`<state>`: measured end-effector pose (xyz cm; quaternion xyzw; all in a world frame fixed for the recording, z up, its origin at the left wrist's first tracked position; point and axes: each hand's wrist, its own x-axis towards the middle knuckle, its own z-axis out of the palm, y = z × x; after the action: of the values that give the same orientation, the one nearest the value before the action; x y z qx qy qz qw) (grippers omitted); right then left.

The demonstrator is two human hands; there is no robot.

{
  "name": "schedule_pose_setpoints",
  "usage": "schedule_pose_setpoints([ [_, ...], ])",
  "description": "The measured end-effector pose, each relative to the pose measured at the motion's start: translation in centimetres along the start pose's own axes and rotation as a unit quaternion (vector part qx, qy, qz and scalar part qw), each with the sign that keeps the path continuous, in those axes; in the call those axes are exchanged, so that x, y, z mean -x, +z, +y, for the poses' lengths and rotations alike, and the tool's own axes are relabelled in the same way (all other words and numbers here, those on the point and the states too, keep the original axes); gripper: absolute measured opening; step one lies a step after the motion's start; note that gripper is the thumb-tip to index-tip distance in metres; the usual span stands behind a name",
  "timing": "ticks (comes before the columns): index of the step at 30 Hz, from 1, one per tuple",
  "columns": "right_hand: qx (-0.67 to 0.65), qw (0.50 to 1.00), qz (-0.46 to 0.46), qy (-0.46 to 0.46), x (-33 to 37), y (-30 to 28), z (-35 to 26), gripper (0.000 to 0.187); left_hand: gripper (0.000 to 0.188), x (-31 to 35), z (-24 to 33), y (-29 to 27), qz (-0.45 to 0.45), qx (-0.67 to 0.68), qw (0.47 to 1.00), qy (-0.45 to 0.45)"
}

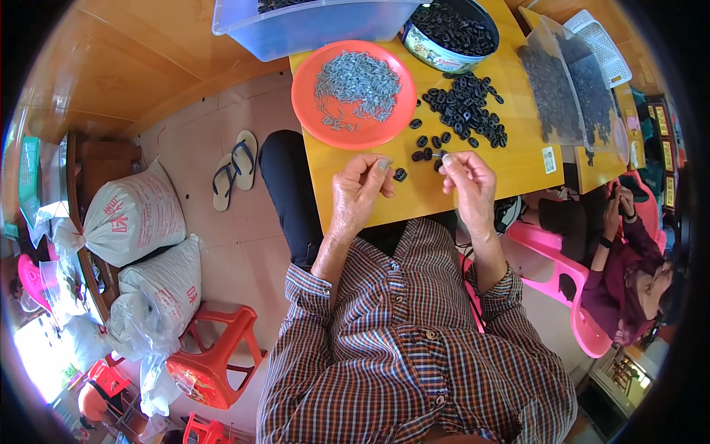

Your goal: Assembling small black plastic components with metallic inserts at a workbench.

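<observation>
A checked shirt [436,355] fills the lower centre of the frame, its sleeves leading up to two hands at the near edge of a yellow worktop [421,200]. The hands are apart from each other. The left hand [357,194], at centre, has thumb and forefinger pressed together, the other fingers curled; whether something small is pinched there is hidden. A loose black part [400,175] lies just beside it. The right hand [471,181], right of centre, appears pinched on a slim grey pin [436,155], with more black pieces at its fingertips.

Above the hands, a few black parts lie scattered, then a larger black heap [462,107]. An orange plate [307,111], upper centre, holds many grey pins [355,81]. With so much loose, most of the work looks left; no finished pile can be made out.

Beyond, along the top, stand a round tub [451,59] of black pieces and a bluish plastic bin [318,33].
</observation>
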<state>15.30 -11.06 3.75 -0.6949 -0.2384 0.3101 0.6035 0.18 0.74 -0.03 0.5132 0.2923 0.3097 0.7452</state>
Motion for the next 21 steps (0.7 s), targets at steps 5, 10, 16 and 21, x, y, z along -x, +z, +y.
schedule_pose_setpoints([
  [5, -0.027, 0.998, 0.053, 0.010, 0.2, -1.5, 1.0, 0.015, 0.016, 0.2, 0.3, 0.4, -0.002, -0.031, 0.999, 0.007],
  [10, -0.034, 0.997, 0.074, 0.009, 0.3, -1.6, 1.8, 0.015, 0.011, 0.3, 0.3, 1.2, 0.003, -0.142, 0.989, 0.042],
  [16, -0.051, 0.996, 0.072, 0.023, 0.6, -1.2, 1.7, 0.015, 0.015, -1.1, 0.2, 2.9, -0.002, -0.357, 0.903, 0.239],
  [21, -0.039, 0.996, 0.066, 0.037, 0.7, -0.9, 1.2, 0.016, 0.017, -2.2, 0.0, 4.0, -0.037, -0.512, 0.815, 0.271],
])
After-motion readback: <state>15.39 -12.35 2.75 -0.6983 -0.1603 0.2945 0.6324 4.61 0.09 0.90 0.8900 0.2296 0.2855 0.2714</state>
